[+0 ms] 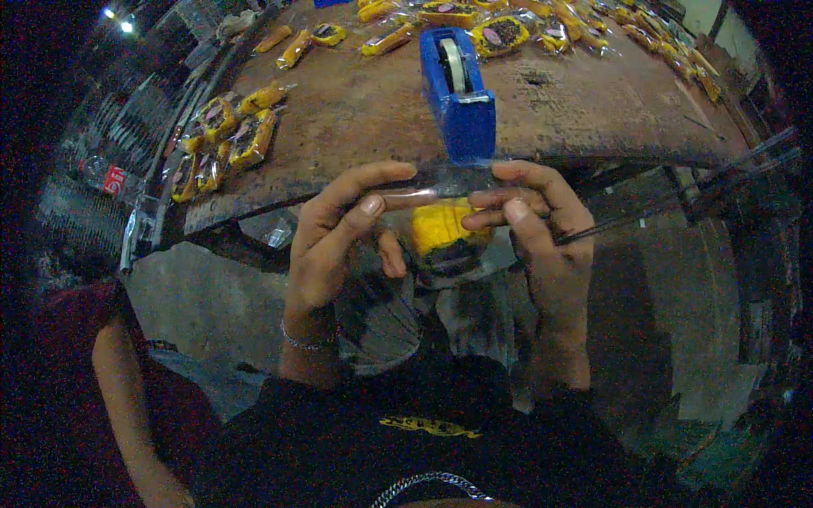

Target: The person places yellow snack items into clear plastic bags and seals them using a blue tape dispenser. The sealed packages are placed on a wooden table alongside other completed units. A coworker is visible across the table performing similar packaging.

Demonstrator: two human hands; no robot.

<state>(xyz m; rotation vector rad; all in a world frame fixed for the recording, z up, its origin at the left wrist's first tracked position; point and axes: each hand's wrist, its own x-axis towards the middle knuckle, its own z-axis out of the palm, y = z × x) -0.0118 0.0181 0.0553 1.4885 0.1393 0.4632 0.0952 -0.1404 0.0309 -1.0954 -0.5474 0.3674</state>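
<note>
A worn brown wooden table with dark scuffs spans the upper middle of the frame. Grey floor shows at middle left; small white lights shine at upper left.

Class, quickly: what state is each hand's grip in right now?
Left hand: closed, holding the clear wrapper around the yellow food.
Right hand: closed, holding the same wrapper's right side.

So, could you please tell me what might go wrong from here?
The yellow item in clear film is held up by the left hand and right hand, short of the table, so a slip could drop it. The blue tape dispenser stands at the near edge and might get knocked off.
</note>
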